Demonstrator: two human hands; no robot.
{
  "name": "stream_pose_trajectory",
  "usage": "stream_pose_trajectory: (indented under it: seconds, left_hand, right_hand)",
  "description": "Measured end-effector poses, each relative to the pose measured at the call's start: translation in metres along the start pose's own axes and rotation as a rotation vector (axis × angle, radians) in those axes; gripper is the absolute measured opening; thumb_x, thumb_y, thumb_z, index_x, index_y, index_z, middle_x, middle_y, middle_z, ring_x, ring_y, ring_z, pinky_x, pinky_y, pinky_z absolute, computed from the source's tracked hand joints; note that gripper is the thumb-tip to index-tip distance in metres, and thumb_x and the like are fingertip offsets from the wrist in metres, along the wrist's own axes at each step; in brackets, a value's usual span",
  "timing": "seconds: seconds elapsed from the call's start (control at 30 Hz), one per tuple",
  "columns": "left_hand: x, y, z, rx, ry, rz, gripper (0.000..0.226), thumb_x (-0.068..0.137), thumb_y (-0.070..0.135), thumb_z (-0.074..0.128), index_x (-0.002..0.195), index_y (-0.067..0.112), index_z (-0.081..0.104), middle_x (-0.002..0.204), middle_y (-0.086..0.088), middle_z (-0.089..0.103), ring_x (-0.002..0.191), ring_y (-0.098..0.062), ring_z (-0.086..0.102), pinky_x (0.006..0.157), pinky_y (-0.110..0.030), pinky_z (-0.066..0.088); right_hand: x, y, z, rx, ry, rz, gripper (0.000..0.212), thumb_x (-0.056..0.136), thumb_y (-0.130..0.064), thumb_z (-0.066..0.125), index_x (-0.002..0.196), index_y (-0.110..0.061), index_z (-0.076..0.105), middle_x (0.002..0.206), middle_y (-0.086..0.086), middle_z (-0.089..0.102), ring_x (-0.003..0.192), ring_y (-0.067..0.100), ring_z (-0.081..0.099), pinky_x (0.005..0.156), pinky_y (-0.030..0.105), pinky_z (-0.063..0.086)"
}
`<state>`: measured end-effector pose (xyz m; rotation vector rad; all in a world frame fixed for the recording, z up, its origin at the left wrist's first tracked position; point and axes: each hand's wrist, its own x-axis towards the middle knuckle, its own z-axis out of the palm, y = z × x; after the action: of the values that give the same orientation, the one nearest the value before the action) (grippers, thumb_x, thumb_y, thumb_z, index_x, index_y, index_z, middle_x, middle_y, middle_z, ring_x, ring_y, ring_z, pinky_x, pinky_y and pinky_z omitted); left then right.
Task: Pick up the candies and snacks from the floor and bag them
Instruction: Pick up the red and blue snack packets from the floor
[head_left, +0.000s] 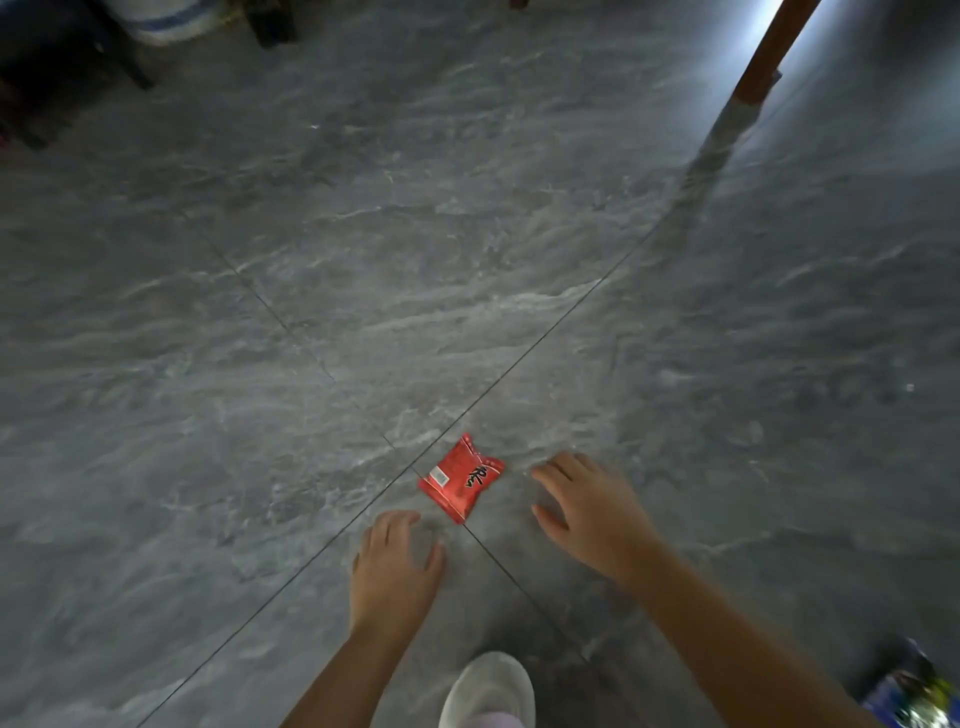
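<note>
A red snack packet (461, 479) lies on the grey tiled floor (363, 260), at one o'clock from my left hand (396, 561) and nine o'clock from my right hand (592, 514); both hover spread and empty. It looks light, crinkly and slick, so I'd pinch a crimped edge.

Both hands — left (397, 564), right (592, 514) — outstretched, fingers loosely spread, empty.
</note>
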<state>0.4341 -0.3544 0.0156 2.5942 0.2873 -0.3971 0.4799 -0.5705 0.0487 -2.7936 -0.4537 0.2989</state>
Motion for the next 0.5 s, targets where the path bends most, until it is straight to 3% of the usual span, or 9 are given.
stream_pose_trajectory:
  seconds: [0.1,0.3,0.5]
  left_hand:
    - [0.023,-0.022,0.032,0.003,0.038,0.007,0.046,0.08,0.036,0.063,0.118,0.011,0.054,0.125,-0.008,0.053,0.117,-0.024,0.044,0.096,-0.036,0.032]
    - [0.055,-0.031,0.068,-0.074,0.066,0.03,0.063,0.08,0.044,0.062,0.13,0.012,0.043,0.136,-0.007,0.043,0.127,-0.022,0.033,0.103,-0.037,0.026]
    - [0.074,-0.021,0.085,-0.044,0.031,0.054,0.084,0.076,0.051,0.063,0.142,0.016,0.023,0.149,-0.005,0.026,0.135,-0.022,0.017,0.109,-0.038,0.015]
  right_hand:
    - [0.018,-0.001,0.03,-0.02,-0.021,-0.067,0.038,0.071,-0.039,0.039,0.09,-0.016,0.063,0.082,0.001,0.066,0.071,0.02,0.063,0.06,0.03,0.052]
    - [0.018,-0.005,0.059,0.024,-0.074,-0.185,0.038,0.073,-0.041,0.041,0.096,-0.018,0.059,0.088,0.0,0.066,0.076,0.019,0.063,0.061,0.034,0.056]
    - [0.011,0.009,0.054,0.025,-0.053,-0.124,0.037,0.071,-0.042,0.042,0.092,-0.02,0.062,0.08,-0.004,0.065,0.07,0.015,0.063,0.055,0.022,0.049]
